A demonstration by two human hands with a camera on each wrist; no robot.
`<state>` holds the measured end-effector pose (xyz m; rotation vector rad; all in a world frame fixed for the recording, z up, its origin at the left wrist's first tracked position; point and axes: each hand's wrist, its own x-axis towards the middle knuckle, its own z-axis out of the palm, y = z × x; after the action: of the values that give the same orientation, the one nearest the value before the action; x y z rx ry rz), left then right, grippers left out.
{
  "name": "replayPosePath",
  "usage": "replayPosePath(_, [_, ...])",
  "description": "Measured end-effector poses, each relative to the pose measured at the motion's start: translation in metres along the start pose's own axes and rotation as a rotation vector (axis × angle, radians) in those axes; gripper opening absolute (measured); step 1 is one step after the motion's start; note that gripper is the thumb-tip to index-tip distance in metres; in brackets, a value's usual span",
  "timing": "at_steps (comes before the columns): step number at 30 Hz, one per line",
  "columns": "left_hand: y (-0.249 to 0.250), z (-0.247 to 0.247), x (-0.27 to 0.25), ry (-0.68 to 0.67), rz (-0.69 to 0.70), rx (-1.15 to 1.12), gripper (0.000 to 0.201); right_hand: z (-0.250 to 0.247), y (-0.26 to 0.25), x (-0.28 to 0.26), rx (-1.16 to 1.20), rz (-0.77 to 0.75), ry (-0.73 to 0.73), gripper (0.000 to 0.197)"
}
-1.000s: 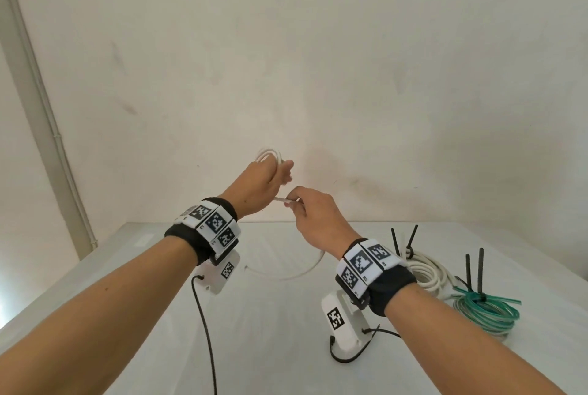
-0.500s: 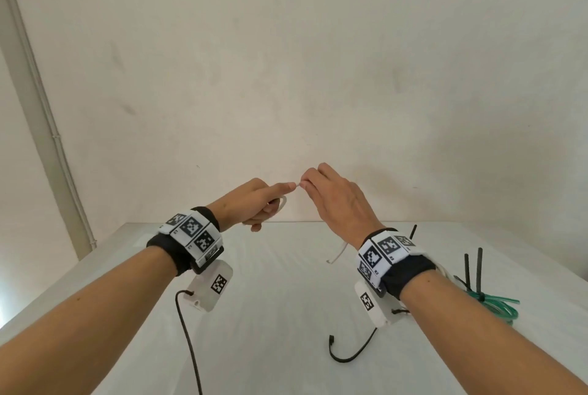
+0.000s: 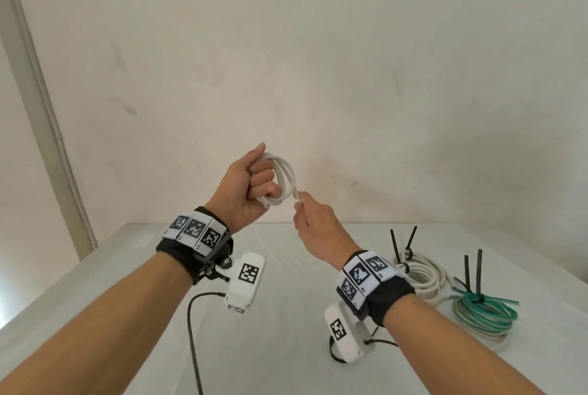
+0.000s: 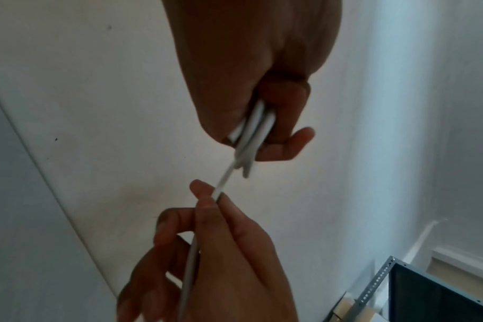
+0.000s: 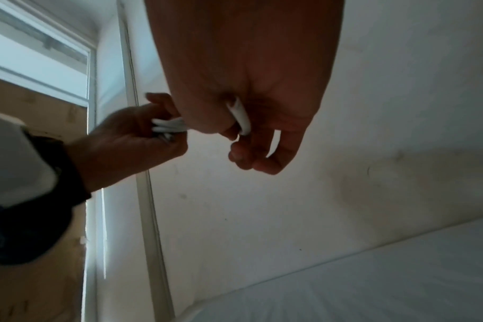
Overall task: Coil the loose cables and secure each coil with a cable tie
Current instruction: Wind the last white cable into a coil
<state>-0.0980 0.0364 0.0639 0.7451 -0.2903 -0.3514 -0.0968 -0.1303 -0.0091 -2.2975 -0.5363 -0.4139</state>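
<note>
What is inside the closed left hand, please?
Several loops of thin white cable pass through the left hand grip; the curled fingers cover the part inside the palm.

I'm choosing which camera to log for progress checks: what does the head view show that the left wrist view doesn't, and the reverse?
Only the head view shows the table, the tied white coil and green coil on it, and the loops above the left fist. Only the left wrist view shows the cable running down through the right hand's fingers, plus a dark metal frame. Both show the left hand gripping the white loops and the right hand pinching the strand.
</note>
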Motion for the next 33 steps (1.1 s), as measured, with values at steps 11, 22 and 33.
replayPosePath(11, [-0.011, -0.019, 0.007, 0.209, 0.278, 0.711, 0.039, -0.021, -0.031, 0.006, -0.026, 0.048, -0.066, 0.016])
replayPosePath(22, [-0.033, -0.016, 0.0, 0.098, 0.14, 1.075, 0.069, -0.049, -0.034, 0.01, 0.581, 0.041, -0.07, 0.025])
replayPosePath(33, [-0.028, 0.012, -0.008, 0.092, -0.175, 0.867, 0.076, -0.052, -0.033, 0.004, 0.398, -0.058, 0.015, 0.018])
